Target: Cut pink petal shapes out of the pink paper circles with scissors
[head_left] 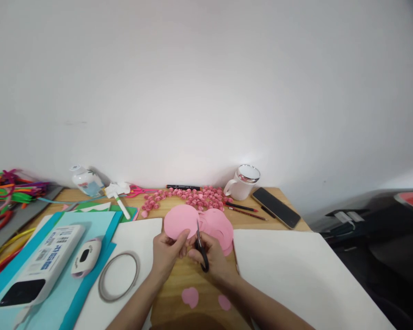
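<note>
My left hand (168, 252) pinches the lower edge of a round pink paper disc (181, 221) between thumb and fingers. In my right hand (211, 256) is a pair of scissors (201, 250) with black handles, its blades pointing up at the disc's right edge. Whether the blades touch the paper I cannot tell. Behind my right hand lies a pile of pink paper circles (220, 224), partly covered. Two small pink paper pieces (190, 297) lie on the wooden table (174, 284) below my hands.
Many rolled pink paper pieces (206, 198) spread along the back. A white mug (242, 183), a phone (276, 207) and pencils (246, 212) stand or lie at back right. White sheets (296, 270) flank my hands. At left are a tape roll (101, 286) and blue paper (64, 284).
</note>
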A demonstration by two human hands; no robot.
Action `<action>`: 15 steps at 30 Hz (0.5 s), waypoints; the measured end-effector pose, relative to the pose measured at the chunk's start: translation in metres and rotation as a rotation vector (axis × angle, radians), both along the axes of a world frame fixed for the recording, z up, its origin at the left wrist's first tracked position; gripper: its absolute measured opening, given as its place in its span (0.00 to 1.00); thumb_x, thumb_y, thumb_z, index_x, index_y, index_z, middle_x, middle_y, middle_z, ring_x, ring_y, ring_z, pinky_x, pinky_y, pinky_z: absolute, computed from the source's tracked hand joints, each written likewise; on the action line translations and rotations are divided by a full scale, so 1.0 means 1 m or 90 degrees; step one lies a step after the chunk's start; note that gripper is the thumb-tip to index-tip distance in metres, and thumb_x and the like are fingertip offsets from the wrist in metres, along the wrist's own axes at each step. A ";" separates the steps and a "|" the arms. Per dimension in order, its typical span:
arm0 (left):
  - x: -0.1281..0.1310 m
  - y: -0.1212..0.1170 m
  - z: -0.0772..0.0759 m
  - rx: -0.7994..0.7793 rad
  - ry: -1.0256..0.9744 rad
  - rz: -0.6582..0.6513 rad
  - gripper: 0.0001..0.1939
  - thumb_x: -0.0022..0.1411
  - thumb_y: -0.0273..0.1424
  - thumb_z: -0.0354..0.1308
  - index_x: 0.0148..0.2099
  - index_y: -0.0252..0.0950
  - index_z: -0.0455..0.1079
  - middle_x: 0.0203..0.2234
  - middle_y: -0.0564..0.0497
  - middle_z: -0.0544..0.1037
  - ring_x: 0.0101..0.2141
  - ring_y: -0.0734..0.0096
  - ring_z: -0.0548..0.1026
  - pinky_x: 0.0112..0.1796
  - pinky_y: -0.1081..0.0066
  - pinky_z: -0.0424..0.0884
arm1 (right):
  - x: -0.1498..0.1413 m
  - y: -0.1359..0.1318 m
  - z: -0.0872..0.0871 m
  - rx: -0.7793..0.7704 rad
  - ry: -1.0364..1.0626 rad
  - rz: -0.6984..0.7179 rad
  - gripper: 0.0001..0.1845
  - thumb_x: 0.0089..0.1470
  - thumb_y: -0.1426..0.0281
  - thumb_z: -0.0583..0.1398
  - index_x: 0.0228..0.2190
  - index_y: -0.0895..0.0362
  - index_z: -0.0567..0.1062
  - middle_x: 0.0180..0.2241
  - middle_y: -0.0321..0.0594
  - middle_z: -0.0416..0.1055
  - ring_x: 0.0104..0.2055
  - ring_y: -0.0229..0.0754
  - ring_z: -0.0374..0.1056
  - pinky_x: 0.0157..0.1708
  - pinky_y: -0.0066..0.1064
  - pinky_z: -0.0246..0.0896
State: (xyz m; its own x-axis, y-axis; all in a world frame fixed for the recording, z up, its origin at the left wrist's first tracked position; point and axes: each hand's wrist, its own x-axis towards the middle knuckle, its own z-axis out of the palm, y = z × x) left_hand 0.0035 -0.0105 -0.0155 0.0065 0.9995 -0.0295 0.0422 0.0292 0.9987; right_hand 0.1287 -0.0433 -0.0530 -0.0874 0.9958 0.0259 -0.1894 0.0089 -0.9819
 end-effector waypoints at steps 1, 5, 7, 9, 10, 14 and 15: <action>0.000 0.000 0.000 -0.001 -0.002 -0.009 0.19 0.48 0.38 0.62 0.13 0.34 0.63 0.05 0.56 0.65 0.10 0.77 0.62 0.14 0.77 0.59 | -0.001 0.000 0.001 -0.001 0.001 -0.001 0.10 0.45 0.68 0.64 0.27 0.56 0.67 0.21 0.30 0.63 0.21 0.33 0.55 0.21 0.26 0.49; 0.000 0.002 -0.002 -0.016 0.014 -0.049 0.21 0.49 0.39 0.61 0.11 0.34 0.65 0.05 0.54 0.66 0.10 0.77 0.63 0.14 0.77 0.59 | -0.003 -0.002 0.004 0.001 0.012 0.000 0.10 0.46 0.67 0.63 0.26 0.56 0.66 0.21 0.30 0.63 0.21 0.34 0.55 0.22 0.26 0.50; 0.000 0.003 -0.003 -0.030 0.020 -0.047 0.21 0.48 0.38 0.61 0.10 0.34 0.64 0.04 0.54 0.65 0.09 0.77 0.62 0.14 0.77 0.58 | -0.003 -0.002 0.006 0.001 0.006 0.000 0.10 0.46 0.66 0.64 0.26 0.56 0.67 0.21 0.31 0.63 0.22 0.34 0.56 0.23 0.27 0.51; 0.000 0.004 -0.004 -0.046 0.020 -0.056 0.22 0.47 0.38 0.62 0.09 0.35 0.62 0.04 0.54 0.64 0.09 0.78 0.61 0.13 0.77 0.57 | -0.002 -0.001 0.007 0.007 -0.001 -0.005 0.12 0.45 0.65 0.65 0.26 0.56 0.66 0.22 0.31 0.62 0.23 0.35 0.56 0.24 0.27 0.52; 0.000 0.005 -0.004 -0.050 0.019 -0.069 0.23 0.48 0.38 0.62 0.09 0.35 0.61 0.04 0.54 0.64 0.09 0.78 0.61 0.13 0.77 0.56 | -0.002 0.000 0.007 0.010 -0.002 -0.007 0.13 0.45 0.64 0.65 0.26 0.55 0.66 0.22 0.31 0.62 0.23 0.35 0.56 0.25 0.27 0.52; 0.000 0.006 -0.008 -0.044 0.018 -0.110 0.23 0.48 0.38 0.61 0.08 0.35 0.60 0.03 0.55 0.62 0.08 0.79 0.60 0.13 0.77 0.55 | -0.002 0.002 0.003 0.022 0.005 -0.024 0.17 0.43 0.61 0.66 0.26 0.55 0.64 0.23 0.31 0.62 0.24 0.36 0.56 0.24 0.28 0.52; -0.001 0.006 -0.009 -0.041 0.017 -0.113 0.23 0.49 0.38 0.61 0.08 0.35 0.60 0.03 0.55 0.62 0.08 0.79 0.60 0.13 0.77 0.55 | -0.002 0.003 0.002 0.024 0.006 -0.026 0.17 0.43 0.61 0.66 0.27 0.55 0.64 0.23 0.32 0.62 0.24 0.36 0.57 0.24 0.28 0.52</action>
